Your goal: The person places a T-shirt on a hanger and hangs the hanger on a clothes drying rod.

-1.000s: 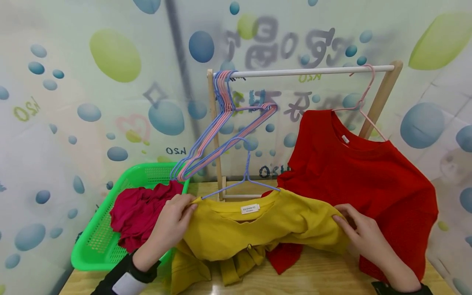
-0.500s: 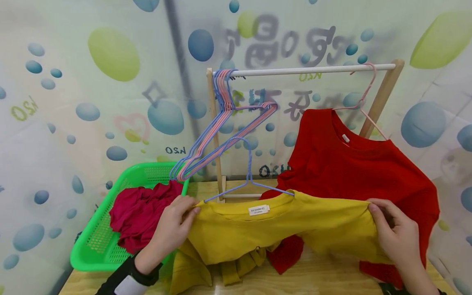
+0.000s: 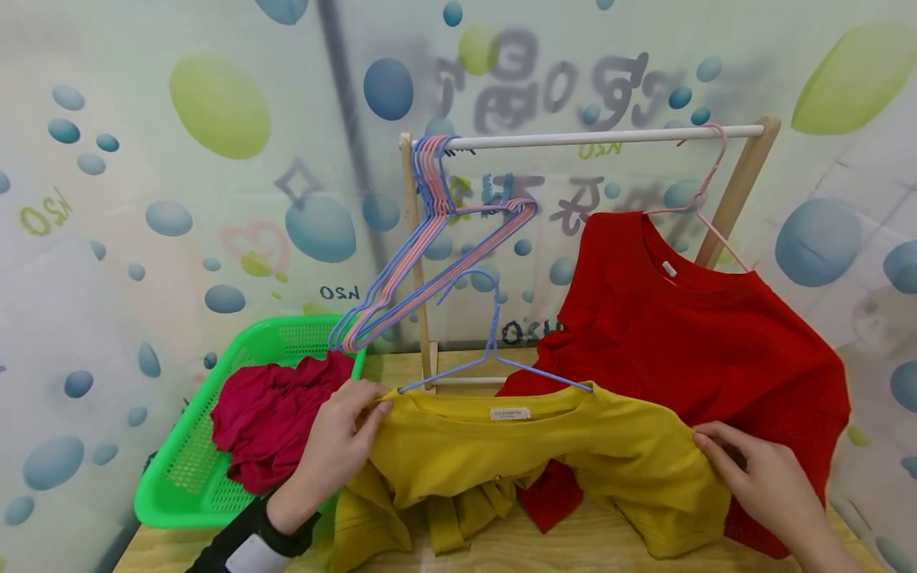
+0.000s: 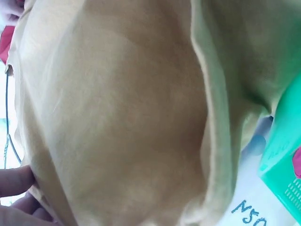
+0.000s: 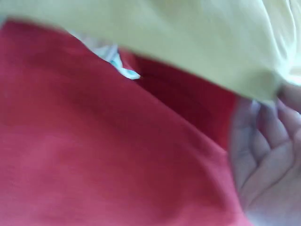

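A yellow shirt (image 3: 516,454) hangs spread between both hands in the head view, its neck label facing up. Inside its neckline sits a blue hanger (image 3: 494,350), with the hook standing free above the collar. My left hand (image 3: 337,438) pinches the shirt's left shoulder near the hanger's end. At the other side, my right hand (image 3: 766,477) pinches the sleeve's upper edge, beyond the hanger's right end. In the left wrist view the yellow cloth fills most of the frame, with fingertips (image 4: 16,182) on its edge. The right wrist view shows thumb and fingers gripping the yellow edge.
A red shirt (image 3: 702,334) hangs from a pink hanger (image 3: 705,195) on the rack's white rail (image 3: 573,140), behind my right hand. Several blue and pink hangers (image 3: 430,231) bunch at the rail's left end. A green basket (image 3: 172,477) holds crumpled crimson cloth (image 3: 275,414).
My right hand first pulled the yellow sleeve out to the right, then came slightly back and down, leaving the sleeve drooping. The hanger has shifted right and its hook has turned. The left hand stays nearly still.
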Tool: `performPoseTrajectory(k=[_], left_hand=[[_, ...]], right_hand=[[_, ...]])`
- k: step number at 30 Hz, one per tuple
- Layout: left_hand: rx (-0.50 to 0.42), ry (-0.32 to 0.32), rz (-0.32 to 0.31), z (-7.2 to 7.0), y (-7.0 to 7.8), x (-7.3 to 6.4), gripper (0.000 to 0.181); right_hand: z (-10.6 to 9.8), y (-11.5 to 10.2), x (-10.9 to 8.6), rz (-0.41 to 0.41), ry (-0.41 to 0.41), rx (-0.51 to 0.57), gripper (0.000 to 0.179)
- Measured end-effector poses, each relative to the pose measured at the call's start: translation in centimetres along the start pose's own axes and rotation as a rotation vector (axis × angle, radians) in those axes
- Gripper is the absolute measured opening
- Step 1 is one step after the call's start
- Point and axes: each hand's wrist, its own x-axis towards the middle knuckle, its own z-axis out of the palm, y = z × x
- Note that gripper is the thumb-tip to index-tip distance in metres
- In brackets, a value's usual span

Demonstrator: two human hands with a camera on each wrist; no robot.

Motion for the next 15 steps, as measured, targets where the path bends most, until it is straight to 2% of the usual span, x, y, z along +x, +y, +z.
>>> performPoseTrajectory(k=[2, 4, 6, 8, 10, 12, 15], left_hand=[[0.020, -0.008, 0.015, 0.1, 0.1, 0.0, 0.010], [0.030, -0.014, 0.026, 0.2, 0.1, 0.0, 0.010], [0.035, -0.019, 0.037, 0.3, 0.2, 0.0, 0.009], [0.041, -0.028, 0.046, 0.4, 0.3, 0.0, 0.010], [0.046, -0.037, 0.054, 0.4, 0.4, 0.1, 0.009], [0.052, -0.046, 0.064, 0.5, 0.5, 0.2, 0.009], [0.051, -0.066, 0.075, 0.7, 0.7, 0.5, 0.007]], right_hand=[[-0.3, -0.6, 0.1, -0.007, -0.023, -0.038, 0.011], [-0.5, -1.4, 0.2, -0.010, 0.015, -0.046, 0.013], [-0.7, -2.5, 0.2, -0.026, 0.075, 0.002, 0.017], [-0.6, -3.8, 0.3, -0.080, 0.114, 0.063, 0.024], [-0.3, -5.1, 0.4, -0.152, 0.116, 0.105, 0.030], [0.3, -6.2, 0.6, -0.240, 0.099, 0.112, 0.036], [1.1, -7.1, 0.8, -0.346, 0.130, 0.093, 0.036]])
